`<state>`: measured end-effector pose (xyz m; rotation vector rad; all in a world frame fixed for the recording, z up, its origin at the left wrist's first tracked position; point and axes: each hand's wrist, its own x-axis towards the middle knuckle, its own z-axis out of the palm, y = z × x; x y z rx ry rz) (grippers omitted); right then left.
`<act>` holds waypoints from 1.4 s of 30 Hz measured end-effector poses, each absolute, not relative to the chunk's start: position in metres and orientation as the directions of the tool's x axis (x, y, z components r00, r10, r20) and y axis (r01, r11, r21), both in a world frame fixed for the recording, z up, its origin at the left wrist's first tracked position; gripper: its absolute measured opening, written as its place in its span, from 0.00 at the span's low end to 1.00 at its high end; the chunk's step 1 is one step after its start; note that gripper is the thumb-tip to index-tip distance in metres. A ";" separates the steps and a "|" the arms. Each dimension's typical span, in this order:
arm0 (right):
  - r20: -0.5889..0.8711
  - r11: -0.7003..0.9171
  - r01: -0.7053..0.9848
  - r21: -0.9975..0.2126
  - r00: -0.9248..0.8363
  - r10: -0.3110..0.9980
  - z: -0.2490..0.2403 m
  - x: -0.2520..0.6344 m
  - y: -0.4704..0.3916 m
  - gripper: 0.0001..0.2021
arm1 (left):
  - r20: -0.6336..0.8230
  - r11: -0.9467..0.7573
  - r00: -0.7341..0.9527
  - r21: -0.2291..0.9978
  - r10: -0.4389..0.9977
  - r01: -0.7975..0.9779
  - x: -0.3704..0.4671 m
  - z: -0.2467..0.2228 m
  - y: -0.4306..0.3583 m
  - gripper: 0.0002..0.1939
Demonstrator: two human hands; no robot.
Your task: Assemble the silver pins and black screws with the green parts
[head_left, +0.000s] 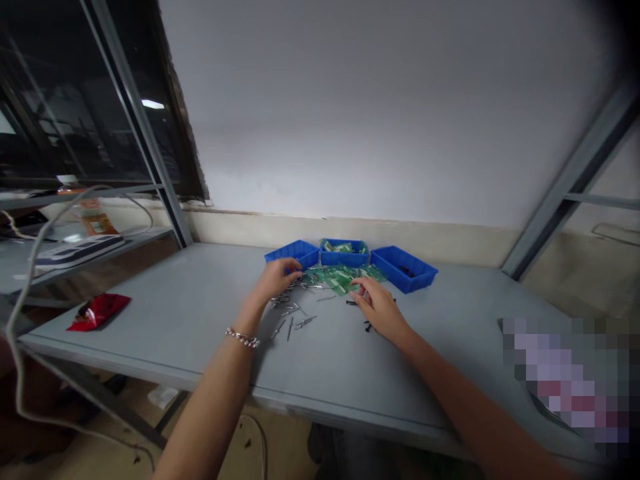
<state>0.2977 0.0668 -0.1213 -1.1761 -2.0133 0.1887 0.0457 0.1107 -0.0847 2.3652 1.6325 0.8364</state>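
My left hand [281, 276], with a beaded bracelet at the wrist, is over the silvery metal pieces [290, 308] in front of the left blue bin [305, 252]. Its fingers are bent together, and what they hold, if anything, is too small to tell. My right hand [376, 303] has its thumb and index finger curved beside the pile of green packets [340, 279]; its fingertips are near the packets, and nothing clear shows between them. Black screws [369, 327] lie under and around it. The middle blue bin [345, 257] holds green packets, and the right blue bin [409, 281] has dark pieces inside.
A red wrapper [100, 311] lies on the grey table [165, 320] at the left. A pixelated item [565, 380] is at the right. Grey frame posts stand at both sides. A side shelf holds a bottle [90, 213], and a white cable [17, 333] hangs at the left.
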 end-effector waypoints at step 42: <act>0.640 0.655 0.627 -0.422 -0.306 0.705 -0.119 0.294 0.066 0.07 | 0.482 -0.648 0.437 0.613 0.760 0.452 0.112 -0.107 0.089 0.11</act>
